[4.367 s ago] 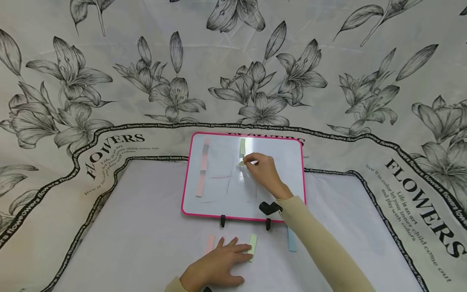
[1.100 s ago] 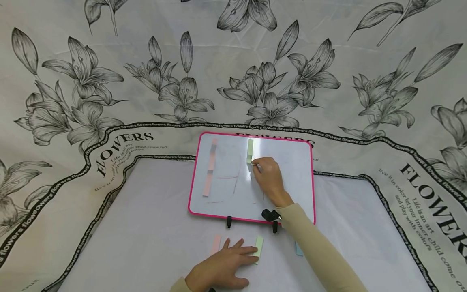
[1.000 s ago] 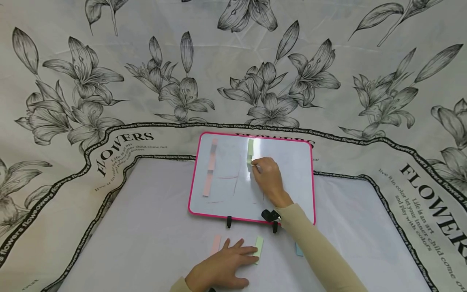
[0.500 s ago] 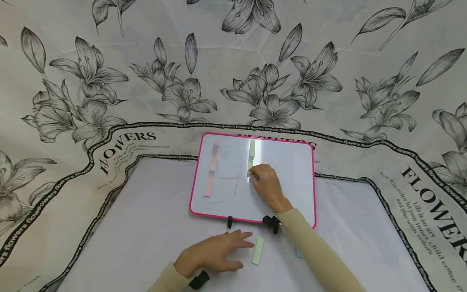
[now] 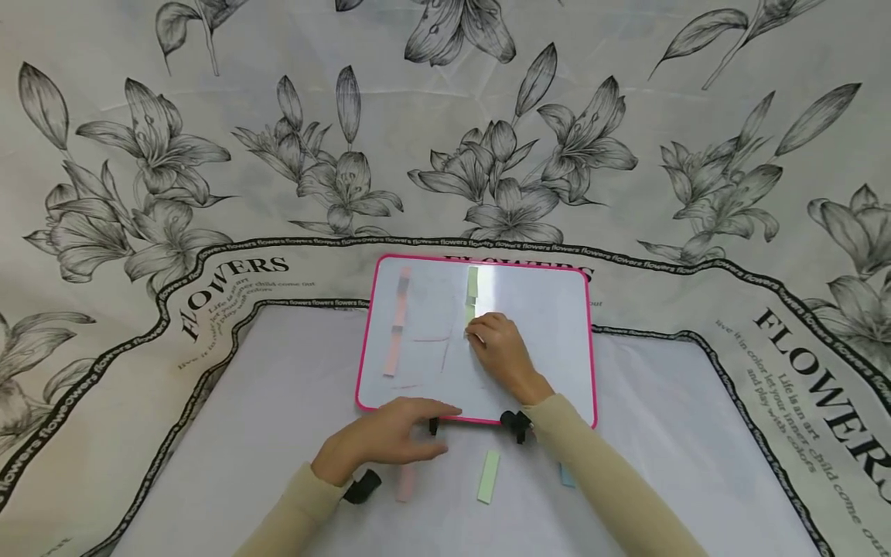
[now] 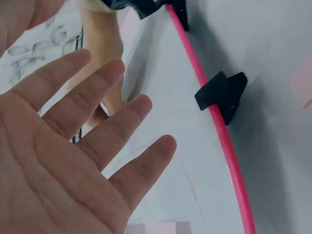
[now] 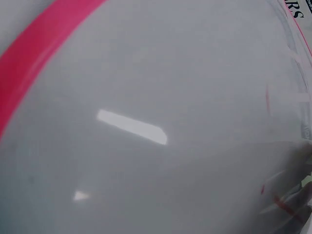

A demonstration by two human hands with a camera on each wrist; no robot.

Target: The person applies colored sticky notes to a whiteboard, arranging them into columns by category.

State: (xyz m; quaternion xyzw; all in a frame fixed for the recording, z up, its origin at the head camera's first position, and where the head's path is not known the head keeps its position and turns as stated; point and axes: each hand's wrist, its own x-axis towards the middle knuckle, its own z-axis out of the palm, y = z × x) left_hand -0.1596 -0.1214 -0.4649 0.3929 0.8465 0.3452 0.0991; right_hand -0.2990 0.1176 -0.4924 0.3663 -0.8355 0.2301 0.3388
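A whiteboard (image 5: pixel 536 348) with a pink frame stands tilted on the table. Near its middle, a green sticky strip (image 5: pixel 472 280) is on the surface, with a second green strip (image 5: pixel 469 312) directly below it. My right hand (image 5: pixel 504 348) pinches at the lower end of that second strip; the fingertips partly hide it. In the right wrist view a scrap of green strip (image 7: pixel 306 181) shows by the fingers. My left hand (image 5: pixel 386 437), fingers straight and spread, hovers by the board's lower edge and holds nothing; its palm (image 6: pixel 53 170) fills the left wrist view.
A column of pink strips (image 5: pixel 393 352) runs down the board's left side. On the white table lie a green strip pad (image 5: pixel 489 477), a pink pad (image 5: pixel 405 483) and a blue pad (image 5: pixel 567 475) partly behind the right sleeve. A black clip foot (image 6: pixel 222 95) grips the board's lower edge.
My left hand has lifted off the green pad and moved up and left to the board's lower edge, uncovering the pink pad. My right hand has slid down along the second green strip.
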